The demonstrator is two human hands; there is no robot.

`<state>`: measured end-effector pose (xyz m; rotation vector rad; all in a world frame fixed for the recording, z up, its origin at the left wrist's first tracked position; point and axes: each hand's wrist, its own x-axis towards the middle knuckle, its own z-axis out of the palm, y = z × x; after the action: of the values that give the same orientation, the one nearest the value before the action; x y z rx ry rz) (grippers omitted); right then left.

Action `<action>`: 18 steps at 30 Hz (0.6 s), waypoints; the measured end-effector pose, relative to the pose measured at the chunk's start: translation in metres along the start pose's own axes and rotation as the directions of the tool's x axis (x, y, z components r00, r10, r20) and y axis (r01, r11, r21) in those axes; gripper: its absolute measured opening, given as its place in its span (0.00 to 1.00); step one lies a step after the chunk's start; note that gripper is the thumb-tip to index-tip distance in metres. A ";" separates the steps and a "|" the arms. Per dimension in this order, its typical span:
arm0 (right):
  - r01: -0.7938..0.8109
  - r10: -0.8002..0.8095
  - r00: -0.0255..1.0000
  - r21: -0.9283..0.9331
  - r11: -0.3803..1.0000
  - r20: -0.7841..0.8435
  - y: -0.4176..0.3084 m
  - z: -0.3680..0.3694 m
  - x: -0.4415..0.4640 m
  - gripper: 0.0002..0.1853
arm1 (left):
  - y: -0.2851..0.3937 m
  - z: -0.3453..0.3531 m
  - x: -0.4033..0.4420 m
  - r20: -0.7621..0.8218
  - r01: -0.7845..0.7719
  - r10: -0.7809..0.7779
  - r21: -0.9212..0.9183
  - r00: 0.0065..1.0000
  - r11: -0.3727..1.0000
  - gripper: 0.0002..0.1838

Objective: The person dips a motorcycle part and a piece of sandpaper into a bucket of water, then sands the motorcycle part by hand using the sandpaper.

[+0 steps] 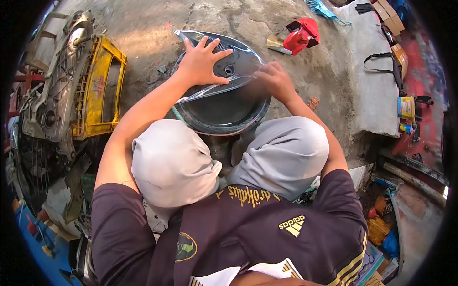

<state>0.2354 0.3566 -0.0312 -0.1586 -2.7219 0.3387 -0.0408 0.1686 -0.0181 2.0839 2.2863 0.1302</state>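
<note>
Head view: knees (174,159) flank a basin's (225,129) near side, a glossy panel (242,59) lies over its far half, seemingly steadied by the left hand's (202,63) wide-spread fingers, the right hand's (276,82) curl at the basin's right, their hold unclear, with a red piece (303,36) beyond.

The curved panel (205,71) appears to be plastic, glossy and smooth, with bright reflections along its edges. The basin (224,117) is dark, apparently plastic, its interior smooth with a wet sheen. The floor (157,19) is rough, matt concrete. The yellow crate (98,86) is moulded plastic, scuffed. The red packet (305,35) has a shiny, crinkled film finish. The trousers (176,162) are soft, matt cloth. The machine casing (50,100) is dull, grimy metal.
</note>
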 end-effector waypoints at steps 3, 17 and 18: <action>-0.007 0.006 1.000 -0.042 0.999 -0.022 0.010 -0.002 -0.001 0.17 | -0.003 0.000 0.001 -0.069 -0.029 0.028 -0.009 0.997 1.000 0.56; 0.026 -0.025 0.999 0.016 1.000 -0.041 0.004 0.007 -0.007 0.17 | 0.000 -0.005 0.003 -0.007 0.006 -0.007 -0.043 1.000 0.999 0.56; -0.013 0.013 0.998 0.004 1.000 -0.065 0.011 0.005 -0.005 0.18 | 0.000 -0.004 0.004 -0.004 -0.002 0.002 -0.043 1.000 0.999 0.56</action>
<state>0.2384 0.3652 -0.0401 -0.1830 -2.6571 0.3364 -0.0412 0.1728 -0.0138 2.0678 2.2625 0.1825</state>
